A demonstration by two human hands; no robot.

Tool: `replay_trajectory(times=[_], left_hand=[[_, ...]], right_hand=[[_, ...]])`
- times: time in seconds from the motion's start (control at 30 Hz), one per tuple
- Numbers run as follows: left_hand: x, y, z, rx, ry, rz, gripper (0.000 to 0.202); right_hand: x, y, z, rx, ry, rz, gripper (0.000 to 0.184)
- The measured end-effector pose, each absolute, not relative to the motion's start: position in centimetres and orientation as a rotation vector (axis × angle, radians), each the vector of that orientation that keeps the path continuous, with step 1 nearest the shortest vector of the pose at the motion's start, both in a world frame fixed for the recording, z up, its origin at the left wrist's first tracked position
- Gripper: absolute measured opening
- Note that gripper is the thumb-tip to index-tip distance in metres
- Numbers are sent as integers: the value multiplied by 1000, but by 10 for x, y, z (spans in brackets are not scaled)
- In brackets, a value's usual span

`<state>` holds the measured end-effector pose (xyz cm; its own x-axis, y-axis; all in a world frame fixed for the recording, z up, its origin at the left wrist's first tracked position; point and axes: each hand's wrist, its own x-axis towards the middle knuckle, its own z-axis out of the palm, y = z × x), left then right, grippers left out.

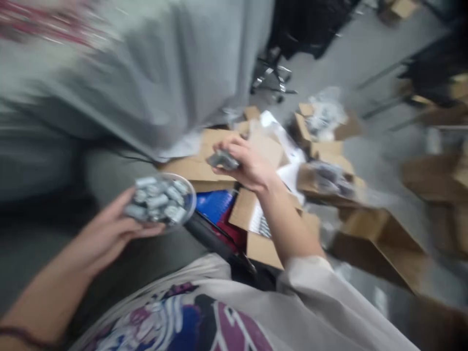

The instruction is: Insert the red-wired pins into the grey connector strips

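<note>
There are two hands: one left hand (104,229) and one right hand (248,165). There is one clear bowl (190,194), with roughly a dozen metal cylinders (157,197) in it, too blurred for an exact count, and one more cylinder (222,160) in the right hand. At least five cardboard boxes (380,243) show, plus one chair base (274,80) and one grey shirt (161,63).

The metal pieces (157,199) are silver-grey, the boxes (380,243) brown, and the pale shirt (234,317) printed purple, blue and white
</note>
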<state>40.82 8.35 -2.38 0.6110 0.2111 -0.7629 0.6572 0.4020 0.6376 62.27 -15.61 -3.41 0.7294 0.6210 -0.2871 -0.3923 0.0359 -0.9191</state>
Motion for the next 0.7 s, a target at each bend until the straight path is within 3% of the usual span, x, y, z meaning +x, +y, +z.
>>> replay_trajectory(times=[0.1, 0.2, 0.37, 0.47, 0.5, 0.57, 0.63, 0.7], left_hand=[[355, 88, -17, 992, 956, -279, 119], [314, 97, -19, 866, 1001, -161, 121], [271, 112, -24, 783, 1003, -112, 112], [255, 118, -37, 754, 911, -74, 107], [251, 119, -43, 745, 876, -66, 107], [241, 124, -57, 739, 795, -81, 109], [232, 129, -70, 753, 705, -136, 112], [223, 135, -83, 782, 627, -207, 115]], right_hand=[[592, -114, 5, -1086, -391, 960, 58], [563, -76, 25, -1102, -624, 998, 51], [507, -26, 41, -1518, -1164, 567, 29], [469, -8, 18, -1694, -1427, 321, 19], [456, -5, 5, -1722, -1509, 354, 19], [434, -4, -27, -1758, -1657, 423, 40], [419, -8, -55, -1779, -1761, 314, 60], [410, -14, -72, -1814, -1833, 178, 67]])
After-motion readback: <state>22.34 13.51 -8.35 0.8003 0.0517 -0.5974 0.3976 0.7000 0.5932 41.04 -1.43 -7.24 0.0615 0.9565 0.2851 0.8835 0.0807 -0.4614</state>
